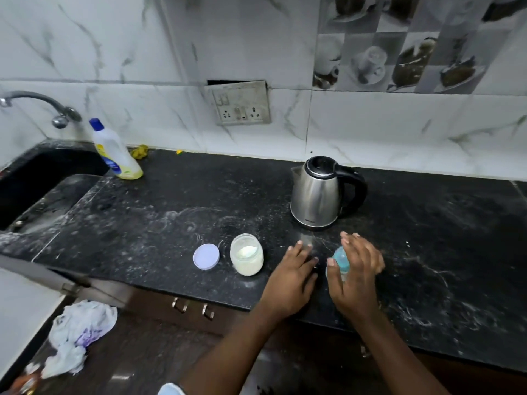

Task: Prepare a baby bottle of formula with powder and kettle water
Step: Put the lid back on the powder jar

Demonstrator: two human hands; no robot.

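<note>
Both my hands are low over the black speckled stone counter (176, 212), near its front edge. My right hand (360, 269) is wrapped round the baby bottle w/ the teal-blue cap (340, 258): thumb on its left side, fingers curved over the top and right, so most of the bottle is hidden and only the cap plus a bit of clear body shows. Can't tell if there's liquid in it. My left hand (293, 276) is just beside the bottle on the left, palm down, fingers straight and slightly spread, not gripping anything; can't tell if the fingertips touch the counter.

Left of my left hand stands the open clear glass jar of whitish powder (247, 254), upright, approx half full. Its round pale lilac lid (206, 256) lies flat just beside it, further left.

The stainless steel electric kettle w/ black handle and lid (320, 192) sits behind my hands, lid down, handle pointing right, spout left.

Far back left, near the sink (37, 178) and tap (42, 104), is a white plastic bottle w/ blue cap and yellow liquid (114, 151). Crumpled white plastic bag (78, 334) on the floor, lower left.
</note>
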